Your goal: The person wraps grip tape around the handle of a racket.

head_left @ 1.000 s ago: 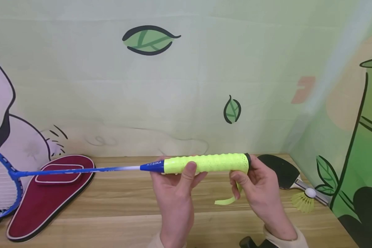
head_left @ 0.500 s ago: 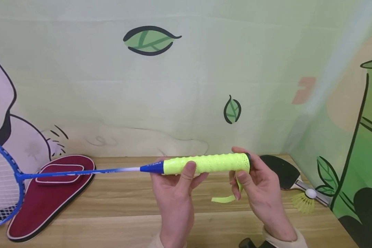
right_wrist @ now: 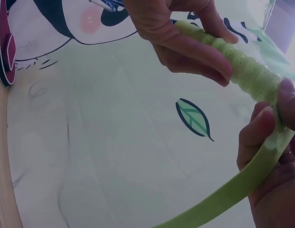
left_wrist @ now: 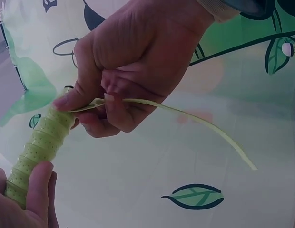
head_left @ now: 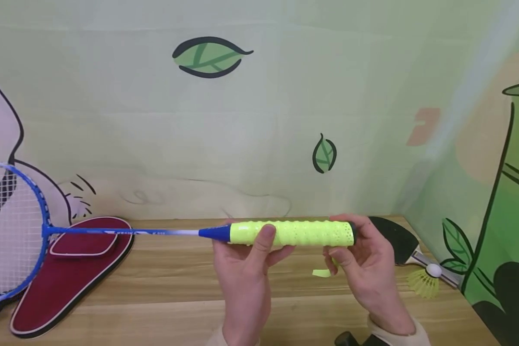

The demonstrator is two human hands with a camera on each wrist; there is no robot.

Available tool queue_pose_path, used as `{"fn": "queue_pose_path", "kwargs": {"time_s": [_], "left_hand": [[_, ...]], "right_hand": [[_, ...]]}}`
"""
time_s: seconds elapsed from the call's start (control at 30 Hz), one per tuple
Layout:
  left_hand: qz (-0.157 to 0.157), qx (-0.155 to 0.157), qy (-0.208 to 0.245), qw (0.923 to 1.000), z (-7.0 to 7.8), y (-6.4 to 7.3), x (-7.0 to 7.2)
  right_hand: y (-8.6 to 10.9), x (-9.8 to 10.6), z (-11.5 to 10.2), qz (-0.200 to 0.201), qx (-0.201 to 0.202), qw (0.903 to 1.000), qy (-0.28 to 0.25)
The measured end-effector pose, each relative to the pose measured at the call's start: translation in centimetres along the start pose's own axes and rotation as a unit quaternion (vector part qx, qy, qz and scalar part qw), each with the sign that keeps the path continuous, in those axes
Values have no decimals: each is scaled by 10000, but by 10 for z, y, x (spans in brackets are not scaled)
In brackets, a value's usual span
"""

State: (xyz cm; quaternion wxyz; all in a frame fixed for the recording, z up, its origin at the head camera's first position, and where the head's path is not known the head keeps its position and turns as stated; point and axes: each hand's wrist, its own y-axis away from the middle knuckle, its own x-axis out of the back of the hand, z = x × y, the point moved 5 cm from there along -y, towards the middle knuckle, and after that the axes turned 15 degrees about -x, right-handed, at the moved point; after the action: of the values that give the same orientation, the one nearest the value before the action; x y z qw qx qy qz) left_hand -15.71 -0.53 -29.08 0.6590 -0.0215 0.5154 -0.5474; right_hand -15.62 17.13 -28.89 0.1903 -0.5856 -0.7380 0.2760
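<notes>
A blue badminton racket (head_left: pixel 125 231) is held level above the table, its strung head at the left. Bright yellow-green overgrip tape (head_left: pixel 304 233) wraps its handle in ridged, overlapping turns. My left hand (head_left: pixel 244 276) grips the wrapped handle near the blue cone, thumb on the near side. At the butt end, my right hand (head_left: pixel 369 269) pinches the tape between thumb and fingers. From those fingers a loose tape tail (right_wrist: pixel 219 202) hangs down; the left wrist view shows this tape tail (left_wrist: pixel 204 121) edge-on, long and curved.
A dark red paddle case (head_left: pixel 69 283) lies at the table's left, behind the racket. At the right are a black table tennis paddle (head_left: pixel 393 238) and a yellow shuttlecock (head_left: pixel 425 279). A printed backdrop (head_left: pixel 259 120) stands behind the wooden table (head_left: pixel 173 307).
The racket has turned about its shaft, showing more of its head, which has shifted up and right. The handle has moved slightly right and down with both hands; less tape tail shows.
</notes>
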Motion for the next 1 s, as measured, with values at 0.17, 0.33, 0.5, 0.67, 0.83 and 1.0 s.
{"fn": "queue_pose_path", "kwargs": {"time_s": [0.17, 0.33, 0.5, 0.67, 0.83, 1.0], "left_hand": [[-48, 110, -126, 9998, 1, -1, 0], [-325, 152, 143, 9993, 2, -2, -2], [-808, 103, 1039, 9912, 4, -1, -7], [-825, -133, 1001, 9915, 3, -1, -6], [-750, -215, 703, 9945, 1, -1, -5], [-627, -201, 429, 9969, 1, -1, -3]], "right_hand": [[2, -2, -2, -119, 502, 9986, -70], [4, -6, -4, -213, 767, 9966, -208], [1, -5, -3, 32, 595, 9982, -102], [-2, -1, -1, 136, 347, 9993, -40], [-3, 2, 0, 138, 361, 9992, -79], [-3, 2, 1, 192, 325, 9992, 118]]}}
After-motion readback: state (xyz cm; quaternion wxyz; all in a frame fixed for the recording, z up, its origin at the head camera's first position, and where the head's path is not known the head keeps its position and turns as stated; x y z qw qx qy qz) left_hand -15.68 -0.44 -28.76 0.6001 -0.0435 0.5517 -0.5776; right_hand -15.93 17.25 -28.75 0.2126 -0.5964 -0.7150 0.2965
